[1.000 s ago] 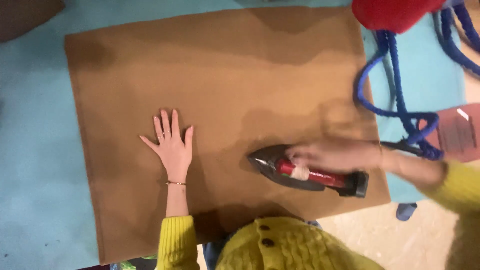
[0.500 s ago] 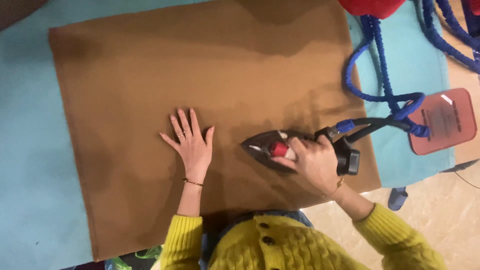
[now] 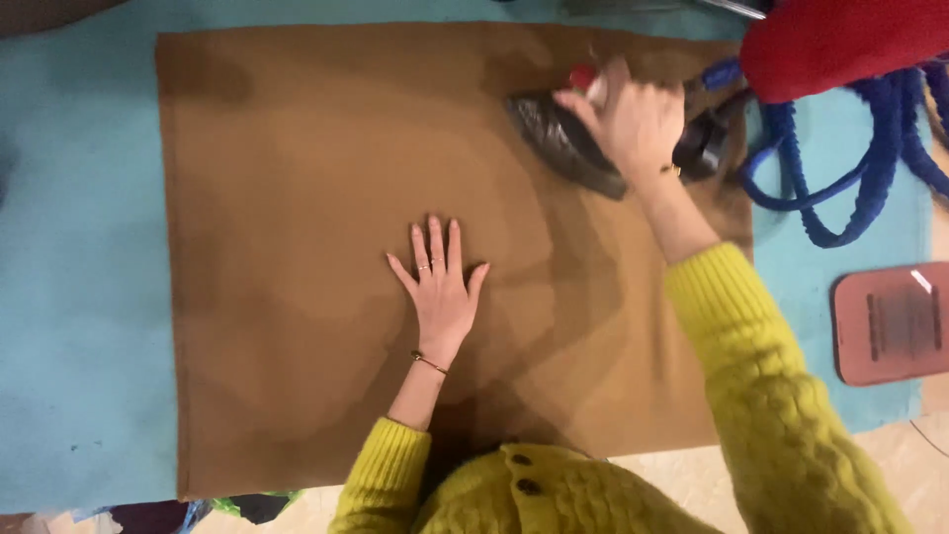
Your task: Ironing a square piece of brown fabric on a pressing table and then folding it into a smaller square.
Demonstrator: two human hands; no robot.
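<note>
Head view: left hand point(image 3: 440, 287) pressed flat, fingers spread, grasping nothing, on the middle of the brown cloth point(image 3: 297, 247) covering the blue board point(image 3: 79, 297), while the right hand point(image 3: 633, 119) clenches the dark iron point(image 3: 568, 143) at the cloth's far right corner, beside a blue cord point(image 3: 840, 188).

A large brown rectangular cloth point(image 3: 297, 198) lies spread flat over the light blue padded ironing surface point(image 3: 79, 297), which shows on its left, far and right sides. The left hand point(image 3: 442, 287) lies flat on the cloth near its middle. Farther off and to the right, the right hand point(image 3: 633, 119) grips the dark grey iron point(image 3: 568, 143) on the cloth's far right part. Right of the iron, a thick blue braided cord point(image 3: 850, 188) loops beneath a red fuzzy bundle point(image 3: 840, 44). A reddish-brown rectangular pad point(image 3: 890, 321) lies at the right edge, nearer the person
</note>
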